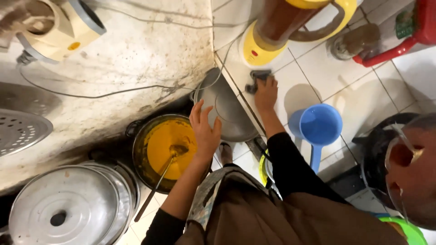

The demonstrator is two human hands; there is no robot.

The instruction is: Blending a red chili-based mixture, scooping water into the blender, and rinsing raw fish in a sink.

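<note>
- left hand [205, 131]: released, fingers spread and slightly curled, grasping nothing; it hovers between the pot of yellow liquid [169, 144] and the round metal lid [227, 111] leaning at the wall corner. whether the fingertips touch the lid cannot be told.
- right hand [266, 93]: pressed flat on a dark grey cloth [258, 77] lying on the white tiled floor [363, 104], fingers bent over the cloth's near edge.
- labels: a small red dot marks the yellow base of the blender [261, 47], just beyond the cloth; a green label patch sits on the red plastic container [408, 31] at the upper right.
- pot of yellow liquid: dark round metal pot, left of the left hand; a long-handled ladle [163, 174] rests in it, handle slanting out over the near rim.
- stacked steel lids [63, 208]: dull, round, dark centre knob, at the lower left, just beside the pot.
- blue plastic dipper [318, 127]: round scoop with straight handle, on the floor right of the right forearm, apart from it.
- perforated metal strainer [20, 129]: at the left edge against the stained, rough wall.
- cream appliance [61, 27] with orange dot, upper left, cable trailing across the wall.
- dark pot with glass lid [386, 154], right side, partly hidden by another person's head.
</note>
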